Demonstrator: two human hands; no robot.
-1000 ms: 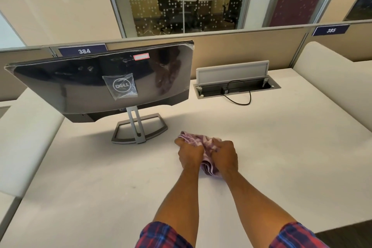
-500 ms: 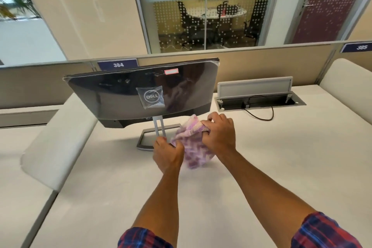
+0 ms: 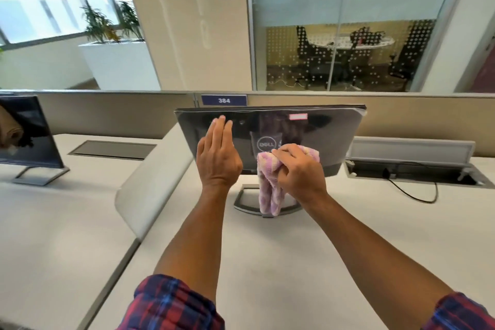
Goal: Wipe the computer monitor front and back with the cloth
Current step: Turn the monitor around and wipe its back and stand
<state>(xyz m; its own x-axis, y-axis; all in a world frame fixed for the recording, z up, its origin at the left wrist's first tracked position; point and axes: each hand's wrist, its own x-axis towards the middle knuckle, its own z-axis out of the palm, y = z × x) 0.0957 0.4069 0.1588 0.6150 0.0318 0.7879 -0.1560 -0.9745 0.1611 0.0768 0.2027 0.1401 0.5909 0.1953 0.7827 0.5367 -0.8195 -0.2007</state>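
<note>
A black Dell monitor (image 3: 329, 136) stands on the white desk (image 3: 267, 262) with its glossy back toward me, on a grey stand (image 3: 241, 202). My left hand (image 3: 218, 155) is raised with straight fingers in front of the left part of the monitor's back; I cannot tell if it touches. My right hand (image 3: 297, 171) grips a bunched pink-and-white cloth (image 3: 267, 190) just below the Dell logo, and the cloth's loose end hangs down over the stand.
An open cable box (image 3: 412, 169) with a black cable (image 3: 417, 193) sits in the desk to the right. A white divider (image 3: 150, 182) separates the left desk, where a second monitor (image 3: 26, 136) stands. A beige partition labelled 384 (image 3: 223, 100) runs behind.
Both hands lifted the cloth off the desk and rose to the monitor's back. My left hand let go of the cloth and opened flat; my right hand keeps it.
</note>
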